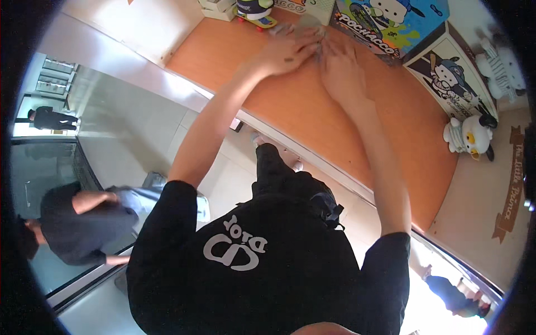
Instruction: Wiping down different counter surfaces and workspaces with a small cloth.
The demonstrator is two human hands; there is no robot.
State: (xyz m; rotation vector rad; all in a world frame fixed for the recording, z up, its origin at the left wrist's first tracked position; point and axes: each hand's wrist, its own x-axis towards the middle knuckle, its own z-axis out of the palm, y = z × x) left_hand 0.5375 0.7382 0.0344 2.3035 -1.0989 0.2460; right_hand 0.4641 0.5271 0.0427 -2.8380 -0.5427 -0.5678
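Both my arms reach forward over an orange-brown shelf [312, 120]. At its far side, my left hand [287, 54] bends over a greyish, crumpled, cloth-like thing [308, 22], its fingers closed on it. Right beside it, my right hand [341, 68] has its fingers pressed together on the same thing's near edge. The hands almost touch at the fingertips. Motion blur and the fingers hide much of the grey thing. Just beyond my left hand, a toy figure [254, 8] stands on a small yellow skateboard.
A blue cartoon-printed box [385, 22] and a white illustrated box [455, 75] stand at the back right. White plush toys [469, 137] sit by the right wall. Small pale boxes [218, 10] are at the back left. A person in dark clothes [84, 223] is at the left.
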